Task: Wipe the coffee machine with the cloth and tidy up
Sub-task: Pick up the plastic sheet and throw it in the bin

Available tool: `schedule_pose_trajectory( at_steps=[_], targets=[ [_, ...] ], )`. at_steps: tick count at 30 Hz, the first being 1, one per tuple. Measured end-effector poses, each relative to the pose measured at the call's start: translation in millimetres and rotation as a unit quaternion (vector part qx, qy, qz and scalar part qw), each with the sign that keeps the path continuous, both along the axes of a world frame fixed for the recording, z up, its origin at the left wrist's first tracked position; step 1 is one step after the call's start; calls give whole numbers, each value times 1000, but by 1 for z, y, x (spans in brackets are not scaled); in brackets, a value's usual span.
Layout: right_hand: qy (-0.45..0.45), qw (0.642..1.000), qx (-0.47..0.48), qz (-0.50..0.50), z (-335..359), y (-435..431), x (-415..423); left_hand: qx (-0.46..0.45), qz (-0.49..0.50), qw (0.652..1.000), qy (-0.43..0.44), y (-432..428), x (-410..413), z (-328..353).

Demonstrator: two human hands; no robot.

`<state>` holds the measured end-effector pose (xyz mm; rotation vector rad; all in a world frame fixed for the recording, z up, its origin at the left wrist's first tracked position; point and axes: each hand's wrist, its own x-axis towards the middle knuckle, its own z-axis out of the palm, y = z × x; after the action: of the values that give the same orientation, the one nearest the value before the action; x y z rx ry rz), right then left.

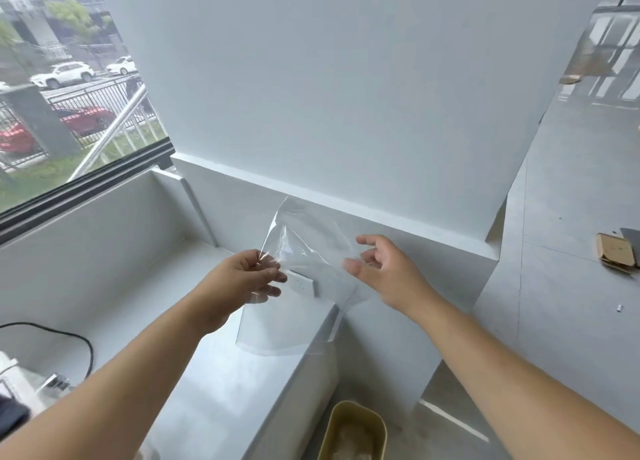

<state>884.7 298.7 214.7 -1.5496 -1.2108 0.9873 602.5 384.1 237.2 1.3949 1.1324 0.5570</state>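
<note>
Clear plastic sheet (304, 286) pinched by left hand (242, 279); right hand (384, 272) open beside it.

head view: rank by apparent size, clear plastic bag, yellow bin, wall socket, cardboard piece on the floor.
1. clear plastic bag, pinched by the left hand
2. yellow bin, cut off by the frame edge, so its full size is unsure
3. cardboard piece
4. wall socket, behind the bag

Cardboard and socket look close.

text: none legible | labels: none (cardboard piece (615, 254) too blurred) | numbers: none
</note>
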Motion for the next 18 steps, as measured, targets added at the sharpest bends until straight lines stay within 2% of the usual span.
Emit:
schedule_pose_trajectory(
  at_steps=[3,5,9,14,18],
  targets=[
    [215,975,-43,27,-12,3,-6,-39,22,998,-52,2,-12,-1],
    [278,953,-93,77,-18,2,-12,-57,32,995,-78,4,-17,-5],
    [266,946,-113,147,-22,0,-27,-70,42,992,-96,7,-20,-12],
    [181,980,-72,50,-20,-5,-38,-43,21,998,-47,5,-17,-24],
    [211,974,-79,-15,-23,-24,-42,-53,-26,998,-34,-5,-13,-35]
  ],
)
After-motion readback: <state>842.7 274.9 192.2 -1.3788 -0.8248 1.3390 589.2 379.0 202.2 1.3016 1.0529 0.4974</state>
